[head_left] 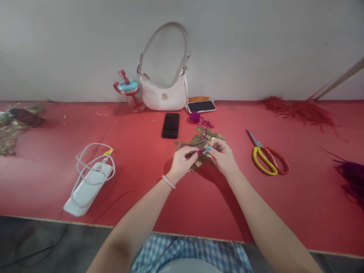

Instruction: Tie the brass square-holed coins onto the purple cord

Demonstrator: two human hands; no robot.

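My left hand (pixel 183 161) and my right hand (pixel 223 154) meet over the red table (pixel 142 182), fingertips pinched together. Between them runs a purple thread (pixel 199 151) that leads back over a pile of brass coins (pixel 203 138) to a small purple yarn ball (pixel 195 116). Both hands pinch the thread just above the near edge of the coin pile; the right fingertips also seem to hold a coin, too small to be sure. A bead bracelet sits on my left wrist.
A black phone (pixel 170 125) lies left of the coins, a second phone (pixel 201 106) and a white handbag (pixel 165 91) stand behind by the wall, with a cup (pixel 129 93) beside them. Scissors (pixel 267 155) lie right; a white power bank with cable (pixel 89 182) left. Red threads (pixel 298 110) far right.
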